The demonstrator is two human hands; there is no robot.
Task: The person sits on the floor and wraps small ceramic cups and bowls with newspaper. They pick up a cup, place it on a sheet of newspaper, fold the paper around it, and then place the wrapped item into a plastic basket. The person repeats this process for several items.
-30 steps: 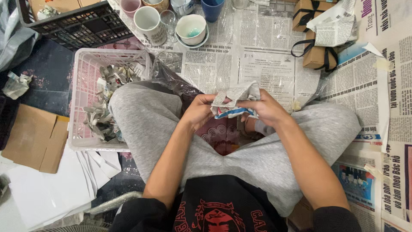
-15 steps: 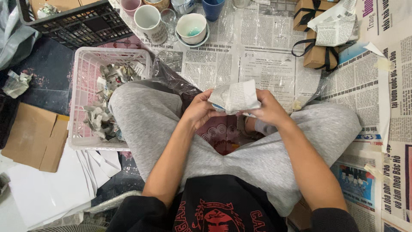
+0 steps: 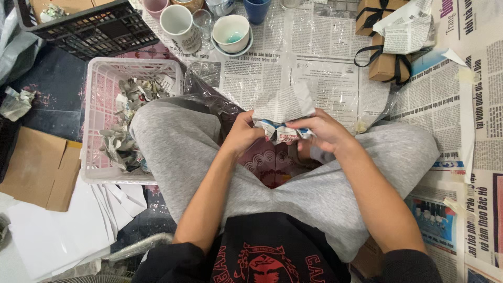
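I sit cross-legged in grey trousers on a floor covered with newspaper. Both hands hold one crumpled newspaper bundle (image 3: 283, 118) above my lap. My left hand (image 3: 242, 133) grips its left side with fingers curled. On the right side my right hand (image 3: 322, 131) closes over the lower folded part. Whatever is wrapped inside the paper is hidden.
A white plastic basket (image 3: 91, 123) with crumpled newspaper pieces stands by my left knee. A black crate (image 3: 89, 26) sits behind it. Cups, a glass and a bowl (image 3: 230, 32) stand ahead. Brown ribboned boxes (image 3: 385, 65) lie at the right. Cardboard and white sheets (image 3: 57, 225) lie at the left.
The paper bundle has been turned and folded between my hands; its loose sheet now stands up behind the fingers. Both hands stayed above my lap.
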